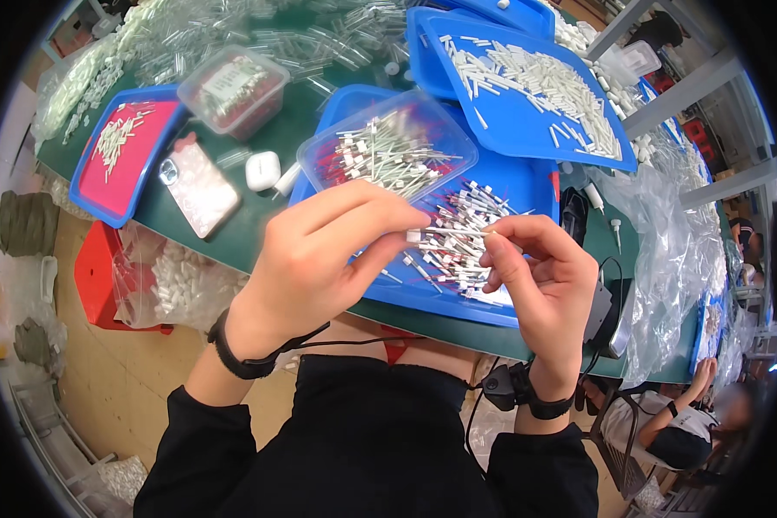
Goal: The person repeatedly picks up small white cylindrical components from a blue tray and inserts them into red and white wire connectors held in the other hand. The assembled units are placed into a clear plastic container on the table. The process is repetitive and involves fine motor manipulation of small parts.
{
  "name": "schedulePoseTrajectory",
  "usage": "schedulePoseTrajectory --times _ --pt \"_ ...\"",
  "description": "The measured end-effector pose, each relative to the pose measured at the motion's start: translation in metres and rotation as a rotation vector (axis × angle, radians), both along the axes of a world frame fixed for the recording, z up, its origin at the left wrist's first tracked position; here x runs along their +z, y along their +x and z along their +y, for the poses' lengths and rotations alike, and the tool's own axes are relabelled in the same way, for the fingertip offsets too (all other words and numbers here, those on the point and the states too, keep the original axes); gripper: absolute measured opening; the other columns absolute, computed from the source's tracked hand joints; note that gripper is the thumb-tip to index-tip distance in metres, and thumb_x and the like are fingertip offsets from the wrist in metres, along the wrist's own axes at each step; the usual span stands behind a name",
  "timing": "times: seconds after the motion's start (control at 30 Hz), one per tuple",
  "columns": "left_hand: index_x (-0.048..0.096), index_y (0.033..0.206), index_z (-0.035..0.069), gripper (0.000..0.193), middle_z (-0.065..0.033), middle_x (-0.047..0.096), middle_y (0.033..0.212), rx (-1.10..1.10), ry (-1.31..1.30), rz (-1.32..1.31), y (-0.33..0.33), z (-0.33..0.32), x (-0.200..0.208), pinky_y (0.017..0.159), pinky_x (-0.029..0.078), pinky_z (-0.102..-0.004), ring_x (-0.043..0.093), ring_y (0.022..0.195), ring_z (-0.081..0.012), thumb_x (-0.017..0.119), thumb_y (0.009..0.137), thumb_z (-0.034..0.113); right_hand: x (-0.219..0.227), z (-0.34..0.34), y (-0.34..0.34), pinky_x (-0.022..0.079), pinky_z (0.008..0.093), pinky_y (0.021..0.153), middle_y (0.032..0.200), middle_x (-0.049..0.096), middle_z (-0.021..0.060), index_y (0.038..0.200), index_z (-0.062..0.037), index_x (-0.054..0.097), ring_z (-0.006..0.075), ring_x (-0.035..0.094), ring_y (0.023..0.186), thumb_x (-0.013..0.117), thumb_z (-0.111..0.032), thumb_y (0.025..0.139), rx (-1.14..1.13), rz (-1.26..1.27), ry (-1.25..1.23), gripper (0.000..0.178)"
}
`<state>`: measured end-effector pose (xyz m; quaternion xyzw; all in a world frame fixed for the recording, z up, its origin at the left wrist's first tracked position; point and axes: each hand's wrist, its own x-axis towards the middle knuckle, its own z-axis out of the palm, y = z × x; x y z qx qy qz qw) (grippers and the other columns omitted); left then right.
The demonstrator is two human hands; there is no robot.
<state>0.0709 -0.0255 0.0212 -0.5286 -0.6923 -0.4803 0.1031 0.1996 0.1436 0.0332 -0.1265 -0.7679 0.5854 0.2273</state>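
Between my two hands a thin white stick with a small white cap [453,231] is held level. My left hand [319,250] pinches it near the capped end with thumb and fingers. Thumb and fingertips of my right hand [544,276] close on its other end. Just below lies a blue tray [457,308] with a pile of similar capped sticks [470,259], some with red parts. A clear plastic box [315,164] full of thin sticks rests on the tray, beyond my fingers. My left hand hides part of the tray.
Another blue tray [492,129] of short white pieces sits at upper right. To the left are a pink tray with blue rim [138,186], a clear lidded box [268,86], a phone [200,186] and a white case [263,171]. A person [665,423] sits at far right.
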Motion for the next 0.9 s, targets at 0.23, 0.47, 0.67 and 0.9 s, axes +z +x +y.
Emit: schedulePoseTrajectory --times 0.23,0.47,0.67,0.9 --pt "0.072 0.088 0.0 0.018 -0.0088 0.07 0.077 -0.009 0.02 -0.069 0.006 -0.003 -0.002 0.061 0.053 -0.0258 0.068 0.07 -0.019 0.07 0.072 -0.009 0.001 0.0 -0.002 0.049 0.0277 0.06 0.077 0.069 0.0072 0.087 -0.0043 0.071 0.0205 0.064 0.066 0.073 0.003 0.073 0.03 0.192 0.619 0.016" --pt "0.072 0.088 -0.001 0.018 -0.0095 0.07 0.076 -0.034 -0.02 -0.135 0.014 -0.003 0.003 0.059 0.053 -0.0247 0.069 0.067 -0.0184 0.066 0.074 -0.011 0.003 -0.004 -0.006 0.049 0.0291 0.057 0.075 0.068 0.006 0.086 -0.0026 0.07 0.0201 0.064 0.066 0.074 0.003 0.07 0.082 0.289 0.771 0.017" --pt "0.071 0.088 -0.002 0.017 -0.0106 0.07 0.075 -0.044 -0.052 -0.232 0.015 -0.004 0.0 0.059 0.055 -0.024 0.071 0.067 -0.0183 0.063 0.077 -0.011 -0.001 -0.007 -0.01 0.05 0.0296 0.058 0.071 0.066 0.0065 0.087 -0.001 0.07 0.0202 0.063 0.064 0.077 0.001 0.067 0.066 0.3 0.788 0.021" --pt "0.071 0.088 -0.002 0.016 -0.0119 0.07 0.076 -0.054 -0.067 -0.239 0.012 -0.006 0.0 0.059 0.055 -0.0244 0.071 0.068 -0.0191 0.063 0.077 -0.012 -0.003 0.001 -0.012 0.051 0.0317 0.059 0.07 0.064 0.0077 0.087 -0.0009 0.069 0.0223 0.062 0.062 0.077 0.0 0.068 0.13 0.302 0.77 0.021"
